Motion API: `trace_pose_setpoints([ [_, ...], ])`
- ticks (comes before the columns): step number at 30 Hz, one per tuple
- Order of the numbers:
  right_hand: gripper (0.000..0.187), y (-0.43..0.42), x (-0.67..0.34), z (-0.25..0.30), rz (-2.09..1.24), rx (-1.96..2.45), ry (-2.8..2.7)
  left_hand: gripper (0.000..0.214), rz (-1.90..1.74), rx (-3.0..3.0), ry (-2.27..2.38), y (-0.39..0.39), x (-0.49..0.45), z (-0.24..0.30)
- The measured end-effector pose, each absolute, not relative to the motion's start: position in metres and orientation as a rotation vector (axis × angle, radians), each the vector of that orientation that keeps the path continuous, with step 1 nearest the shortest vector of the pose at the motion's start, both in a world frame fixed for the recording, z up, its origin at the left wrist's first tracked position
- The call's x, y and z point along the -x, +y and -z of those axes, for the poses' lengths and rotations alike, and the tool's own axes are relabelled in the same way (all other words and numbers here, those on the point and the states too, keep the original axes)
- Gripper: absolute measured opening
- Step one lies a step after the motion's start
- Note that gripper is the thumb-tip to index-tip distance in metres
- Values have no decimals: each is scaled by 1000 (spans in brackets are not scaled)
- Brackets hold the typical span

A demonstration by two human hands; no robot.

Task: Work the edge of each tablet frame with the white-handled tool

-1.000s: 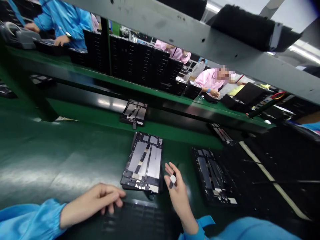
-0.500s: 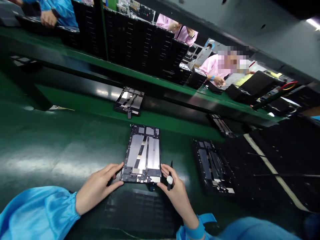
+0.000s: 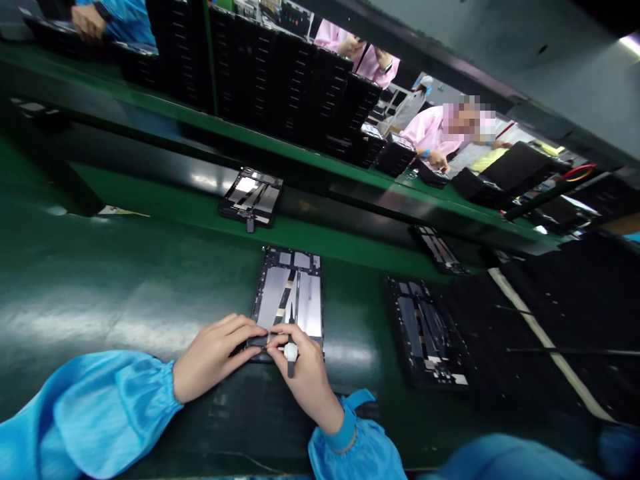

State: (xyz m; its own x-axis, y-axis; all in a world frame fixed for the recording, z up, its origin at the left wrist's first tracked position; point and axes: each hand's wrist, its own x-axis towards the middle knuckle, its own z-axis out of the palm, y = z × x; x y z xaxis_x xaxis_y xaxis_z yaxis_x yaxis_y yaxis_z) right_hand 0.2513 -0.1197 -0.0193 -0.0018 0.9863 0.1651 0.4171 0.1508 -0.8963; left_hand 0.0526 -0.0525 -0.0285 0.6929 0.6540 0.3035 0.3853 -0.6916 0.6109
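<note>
1. Around us, the opened tablet (image 3: 313, 307) lies on the green bench (image 3: 165, 280), front edge towards us; a rear tablet (image 3: 253, 198) sits beyond it, a side tablet (image 3: 427, 333) to its right, and a far tablet (image 3: 439, 250) behind that.
2. Past the bench we see tall black stacks (image 3: 280, 93) on a shelf, with a grey beam (image 3: 500, 60) crossing above.
3. Our right hand (image 3: 304, 370) and its tool stand in the way, hiding part of the tablet's lower end.
4. That hand is bent inward, fingers closed around a pointed black tool (image 3: 291, 351) with a white knob; we cannot tell whether its fingertips also pinch a part.
5. Our left hand (image 3: 217, 357) is half curled at the tablet's lower left; we cannot tell whether it grips.
6. We count four clearly visible opened tablets, one tool and two co-workers in pink (image 3: 433, 130).
</note>
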Motion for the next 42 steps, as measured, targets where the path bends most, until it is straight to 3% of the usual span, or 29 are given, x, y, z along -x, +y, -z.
trace_pose_setpoints([
  [11, 25, -122, -255, 18, -973, 1399, -1484, 27, -718, -2327, 703, -58, -58, 27],
  [21, 36, -124, -253, 14, -827, 1403, -1690, 10, -481, -2295, 846, -63, -49, 27],
  [27, 41, -126, -248, 22, -643, 1362, -1784, 23, -594, -2771, 755, -76, -39, 32],
  [34, 40, -127, -248, 23, -588, 1340, -1814, 57, -614, -2981, 647, -83, -19, 49],
  [42, 46, -127, -251, 26, -623, 1314, -1832, 47, -625, -2937, 580, -76, -16, 44],
])
